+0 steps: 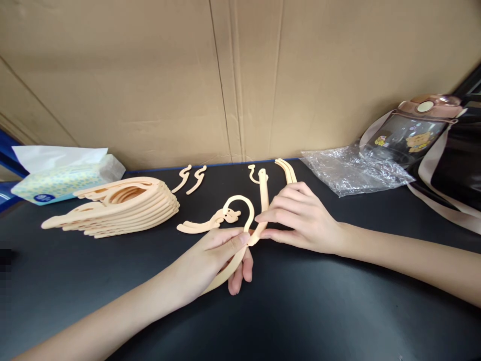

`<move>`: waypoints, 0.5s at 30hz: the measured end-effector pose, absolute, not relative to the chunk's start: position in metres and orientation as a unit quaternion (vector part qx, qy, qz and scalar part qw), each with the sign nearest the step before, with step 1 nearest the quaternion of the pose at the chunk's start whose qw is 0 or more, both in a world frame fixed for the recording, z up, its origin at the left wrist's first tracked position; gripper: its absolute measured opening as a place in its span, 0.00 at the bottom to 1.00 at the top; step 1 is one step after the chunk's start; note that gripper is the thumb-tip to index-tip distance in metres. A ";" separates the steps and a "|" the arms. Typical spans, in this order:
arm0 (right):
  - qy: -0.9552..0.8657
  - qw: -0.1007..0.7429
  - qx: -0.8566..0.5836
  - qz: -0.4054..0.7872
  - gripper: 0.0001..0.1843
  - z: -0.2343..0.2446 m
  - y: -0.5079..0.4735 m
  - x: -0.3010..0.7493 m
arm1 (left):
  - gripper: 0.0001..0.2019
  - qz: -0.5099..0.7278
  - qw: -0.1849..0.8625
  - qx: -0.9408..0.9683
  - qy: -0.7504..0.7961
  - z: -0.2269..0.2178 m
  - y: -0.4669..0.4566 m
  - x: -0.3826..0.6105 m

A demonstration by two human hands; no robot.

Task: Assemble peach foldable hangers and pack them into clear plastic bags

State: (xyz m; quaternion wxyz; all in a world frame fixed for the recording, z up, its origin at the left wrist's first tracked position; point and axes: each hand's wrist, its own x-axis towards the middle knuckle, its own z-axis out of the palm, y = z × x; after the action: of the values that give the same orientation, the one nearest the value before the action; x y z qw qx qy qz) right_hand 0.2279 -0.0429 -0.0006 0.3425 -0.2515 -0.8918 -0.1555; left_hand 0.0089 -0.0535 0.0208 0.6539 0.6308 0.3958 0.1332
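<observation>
The left hand (216, 253) clamps thumb and fingers on a curved, cream plastic hook piece (251, 213), over the middle of the matt black desk (319, 301); the right hand (302, 218) closes its fingers on a long, slim, cream plastic bar (264, 193), whose lower end meets the hook piece beside the left thumb; a stack of curved, cream plastic pieces (161, 205) lies towards the desk's left edge; a clear, crinkled plastic bag (349, 173) lies near its far edge, to the right.

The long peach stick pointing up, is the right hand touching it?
Touching. The head view shows the right hand pinching the long peach stick low down, fingers against its side.
</observation>
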 end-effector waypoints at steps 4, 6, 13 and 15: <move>-0.895 0.342 -0.247 -0.147 0.11 0.000 -0.042 0.228 | 0.21 0.128 0.652 0.633 0.398 0.022 -0.053 0.009; -0.897 0.337 -0.248 -0.141 0.12 0.000 -0.042 0.229 | 0.20 0.127 0.654 0.632 0.397 0.022 -0.053 0.009; -0.909 0.331 -0.222 -0.127 0.17 0.001 -0.042 0.229 | 0.19 0.123 0.664 0.628 0.388 0.020 -0.051 0.008; -0.910 0.328 -0.217 -0.128 0.17 0.002 -0.042 0.228 | 0.20 0.120 0.664 0.629 0.387 0.021 -0.051 0.008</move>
State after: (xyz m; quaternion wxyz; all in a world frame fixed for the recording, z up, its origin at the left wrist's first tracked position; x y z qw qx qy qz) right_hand 0.2279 -0.0424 0.0015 0.3277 -0.2175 -0.9104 -0.1281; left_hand 0.0083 -0.0513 0.0211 0.6637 0.6287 0.3870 0.1205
